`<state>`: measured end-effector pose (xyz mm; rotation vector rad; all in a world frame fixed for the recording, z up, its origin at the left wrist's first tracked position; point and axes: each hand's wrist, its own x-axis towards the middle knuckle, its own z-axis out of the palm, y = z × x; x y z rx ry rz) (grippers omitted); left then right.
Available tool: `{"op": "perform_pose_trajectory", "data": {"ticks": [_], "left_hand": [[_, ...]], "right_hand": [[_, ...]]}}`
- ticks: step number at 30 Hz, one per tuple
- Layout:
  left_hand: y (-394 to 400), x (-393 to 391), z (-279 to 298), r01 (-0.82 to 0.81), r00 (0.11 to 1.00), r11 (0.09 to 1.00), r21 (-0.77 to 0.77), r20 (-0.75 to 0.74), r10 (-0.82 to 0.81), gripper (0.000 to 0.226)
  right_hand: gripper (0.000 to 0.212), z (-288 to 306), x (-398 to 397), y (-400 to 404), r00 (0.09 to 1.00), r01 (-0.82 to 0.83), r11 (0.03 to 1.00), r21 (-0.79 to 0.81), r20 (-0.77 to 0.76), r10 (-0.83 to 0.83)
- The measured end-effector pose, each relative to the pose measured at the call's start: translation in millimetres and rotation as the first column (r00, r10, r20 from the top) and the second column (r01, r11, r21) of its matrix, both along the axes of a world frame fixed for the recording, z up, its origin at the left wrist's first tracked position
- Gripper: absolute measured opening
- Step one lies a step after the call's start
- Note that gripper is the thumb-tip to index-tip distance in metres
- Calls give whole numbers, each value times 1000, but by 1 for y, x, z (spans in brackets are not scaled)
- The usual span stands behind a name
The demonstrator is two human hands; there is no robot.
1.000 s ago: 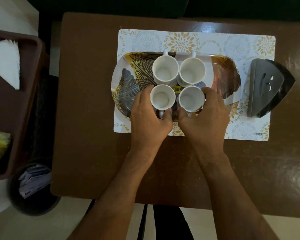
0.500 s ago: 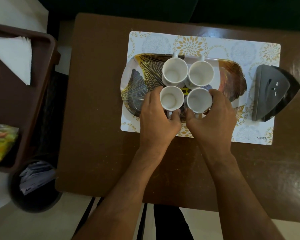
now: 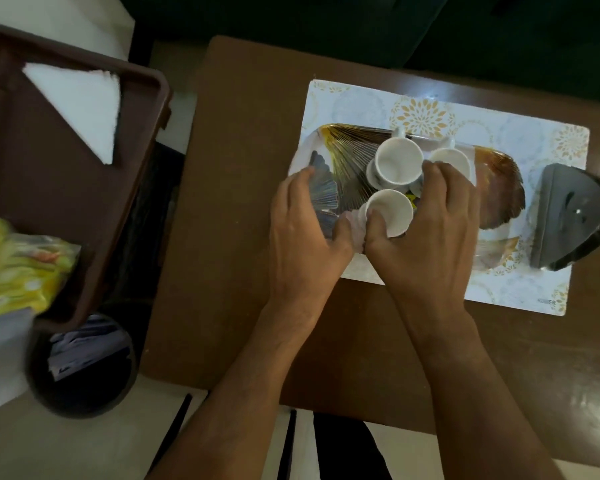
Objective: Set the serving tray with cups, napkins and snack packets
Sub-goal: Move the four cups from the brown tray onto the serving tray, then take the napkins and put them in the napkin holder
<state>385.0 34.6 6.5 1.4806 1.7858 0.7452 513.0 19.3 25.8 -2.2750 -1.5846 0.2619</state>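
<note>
The patterned serving tray (image 3: pixel 499 188) lies on a floral placemat (image 3: pixel 357 102). White cups stand on it: the back left cup (image 3: pixel 399 164), the back right cup (image 3: pixel 452 161) and the front left cup (image 3: pixel 394 206). My right hand (image 3: pixel 426 244) hides the front right cup. Its thumb touches the front left cup and its fingertips reach the back right cup. My left hand (image 3: pixel 305 233) rests with fingers spread on the tray's left part, off the cups. White napkins (image 3: pixel 80 105) and yellow snack packets (image 3: pixel 18 265) lie in a brown tray (image 3: pixel 153 98) at the left.
A dark wedge-shaped holder (image 3: pixel 568 216) stands on the placemat's right end. The brown table (image 3: pixel 239 209) ends just left of the placemat. A black bin (image 3: pixel 80 368) with paper sits on the floor between the table and the brown tray.
My left hand has let go of the front left cup and slid left onto the tray. My right hand has shifted left over the front cups. The view has swung left.
</note>
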Motion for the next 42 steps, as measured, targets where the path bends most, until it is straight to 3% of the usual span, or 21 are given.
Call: {"op": "perform_pose_trajectory", "data": {"ticks": [12,23,30,37,42], "left_hand": [[53,-151,13,-172,983,984,-41,-71,169,70],[105,-280,-8,-248,963,968,-31,-120,242,64],[140,-325,-25,-301,953,948,-104,-60,296,55],[159,-343,-34,-385,910,898,-215,73,408,54],[168,-344,-36,-456,803,816,-354,232,549,54]], "right_hand": [[70,3,-146,72,971,-240,967,-87,-15,239],[57,-13,-285,143,949,-309,945,-107,-100,299],[43,-32,-342,182,947,-290,953,-88,-173,272],[49,-54,-367,210,942,-128,985,-118,-326,83],[50,-62,-369,216,925,-44,991,-129,-379,-8]]}}
